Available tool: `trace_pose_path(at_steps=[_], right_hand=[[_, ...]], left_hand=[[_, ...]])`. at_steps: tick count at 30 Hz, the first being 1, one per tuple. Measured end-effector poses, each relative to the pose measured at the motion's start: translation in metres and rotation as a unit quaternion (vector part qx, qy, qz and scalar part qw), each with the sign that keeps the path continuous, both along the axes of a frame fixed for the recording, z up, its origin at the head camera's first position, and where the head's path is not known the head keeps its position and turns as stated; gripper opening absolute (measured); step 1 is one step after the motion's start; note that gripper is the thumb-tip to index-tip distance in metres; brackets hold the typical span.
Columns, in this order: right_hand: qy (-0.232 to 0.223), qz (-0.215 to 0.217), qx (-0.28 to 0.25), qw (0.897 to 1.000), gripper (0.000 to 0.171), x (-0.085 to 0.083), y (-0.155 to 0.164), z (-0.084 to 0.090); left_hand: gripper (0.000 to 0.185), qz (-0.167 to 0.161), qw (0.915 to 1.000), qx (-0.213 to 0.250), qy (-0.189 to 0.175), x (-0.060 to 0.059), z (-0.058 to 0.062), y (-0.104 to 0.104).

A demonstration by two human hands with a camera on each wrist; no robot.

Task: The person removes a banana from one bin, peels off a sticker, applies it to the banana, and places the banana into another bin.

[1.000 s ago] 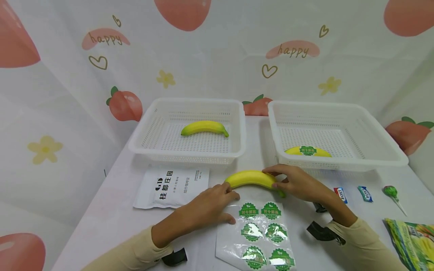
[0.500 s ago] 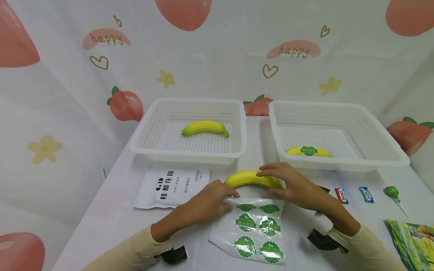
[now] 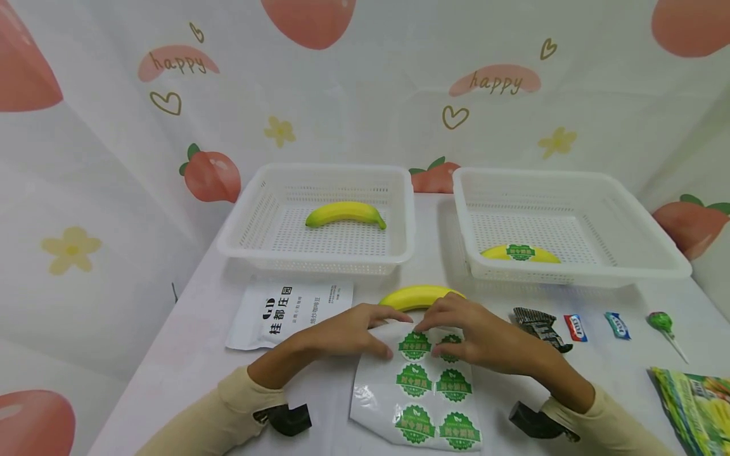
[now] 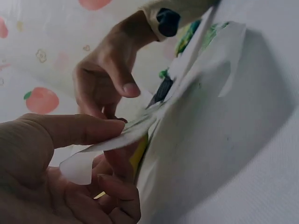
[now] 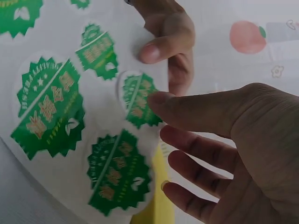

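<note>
From the head view, both hands meeting at the far edge of a glossy sticker sheet on the white table, just in front of a yellow banana lying between two white perforated plastic baskets. From the left wrist view only, the left hand pinching the sheet's lifted edge, thumb on top and fingers beneath, a sliver of yellow showing behind. From the right wrist view only, the right hand with thumb tip pressed on one sticker's rim (whether lifted or merely touched, cannot tell), remaining fingers loosely spread. Six round green stickers with serrated edges and pale lettering, arranged in pairs on shiny backing. Left basket holding a plain banana; right basket holding a stickered banana.
</note>
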State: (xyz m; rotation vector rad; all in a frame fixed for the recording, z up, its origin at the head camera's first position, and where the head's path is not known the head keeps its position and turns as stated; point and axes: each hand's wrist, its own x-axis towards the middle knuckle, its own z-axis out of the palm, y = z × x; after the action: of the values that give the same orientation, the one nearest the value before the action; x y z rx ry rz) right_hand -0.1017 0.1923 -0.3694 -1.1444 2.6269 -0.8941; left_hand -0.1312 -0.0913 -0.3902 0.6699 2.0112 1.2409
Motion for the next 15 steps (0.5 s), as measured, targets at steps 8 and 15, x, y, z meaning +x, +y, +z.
trace_pose_path(at_steps=[8,15], right_hand=[[-0.033,-0.008,0.014,0.999,0.033,0.0011,-0.0032,-0.0053],[-0.035,-0.002,0.019,0.999,0.035,-0.0005,-0.0021,-0.0046]], left_hand=[[0.066,0.023,0.9845,0.093,-0.147,-0.0012,-0.0003,-0.0013],[0.066,0.03,0.9821,0.105,-0.153,-0.0017,-0.0016,-0.0002]])
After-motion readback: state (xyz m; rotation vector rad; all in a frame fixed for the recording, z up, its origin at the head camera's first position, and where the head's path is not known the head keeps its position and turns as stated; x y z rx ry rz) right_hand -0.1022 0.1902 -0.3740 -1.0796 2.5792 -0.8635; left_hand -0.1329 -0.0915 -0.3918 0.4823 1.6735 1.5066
